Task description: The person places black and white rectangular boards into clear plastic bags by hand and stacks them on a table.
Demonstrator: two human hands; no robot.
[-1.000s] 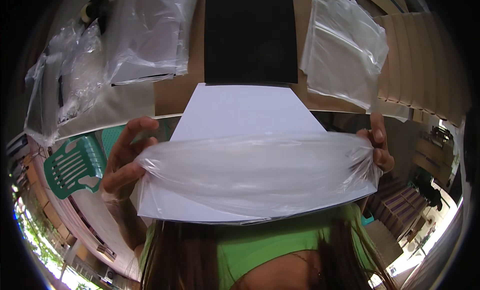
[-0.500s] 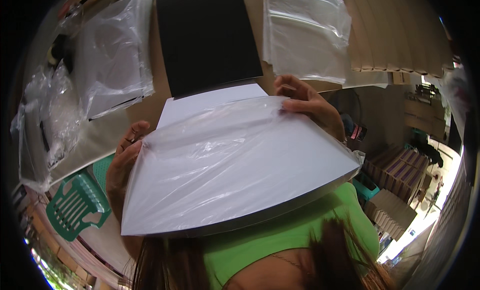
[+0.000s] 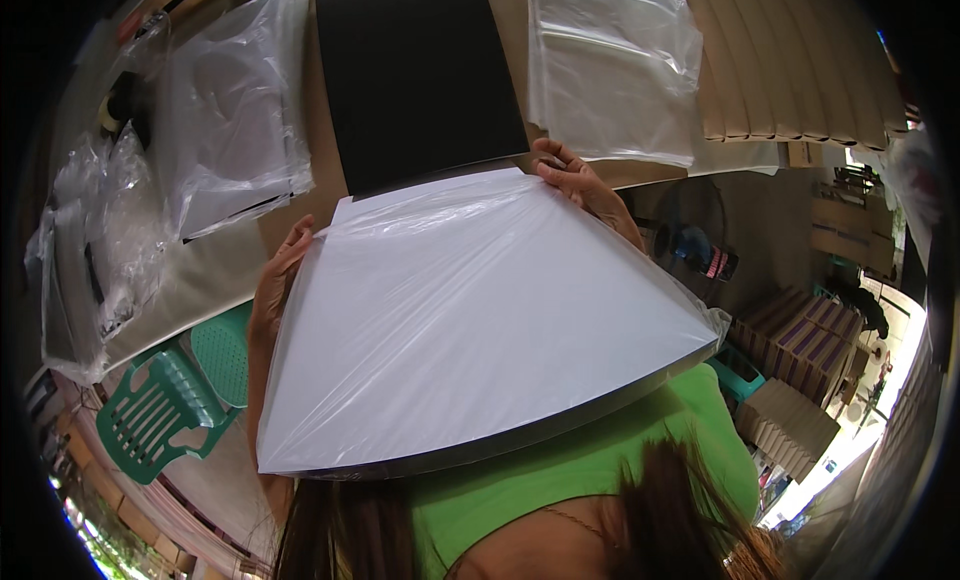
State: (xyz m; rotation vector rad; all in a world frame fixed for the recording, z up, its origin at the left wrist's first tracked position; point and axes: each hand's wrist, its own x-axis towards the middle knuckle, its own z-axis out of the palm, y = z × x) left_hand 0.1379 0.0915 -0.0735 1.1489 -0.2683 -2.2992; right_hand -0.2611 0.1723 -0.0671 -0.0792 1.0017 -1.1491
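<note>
A clear plastic bag (image 3: 400, 280) covers most of a white board (image 3: 560, 310), whose near edge rests close to my body. The board's far end (image 3: 345, 206) sticks out of the bag's mouth. My left hand (image 3: 290, 255) pinches the bag's edge at the far left corner. At the far right corner, my right hand (image 3: 575, 175) grips the same edge between thumb and fingers. The plastic is drawn tight between them, with creases running diagonally. Just beyond lies a flat black sheet (image 3: 420, 80) on the table.
Stacks of clear plastic bags lie left (image 3: 235, 110) and right (image 3: 615, 75) of the black sheet. Crumpled plastic (image 3: 130, 220) sits at the table's left end. A green plastic chair (image 3: 165, 410) stands at left; a fan (image 3: 695, 240) and stacked cardboard (image 3: 800, 340) are at right.
Both hands have moved away from my body, pulling the bag's edge farther over the white board. Less of the board's far end is bare, and the plastic is tighter.
</note>
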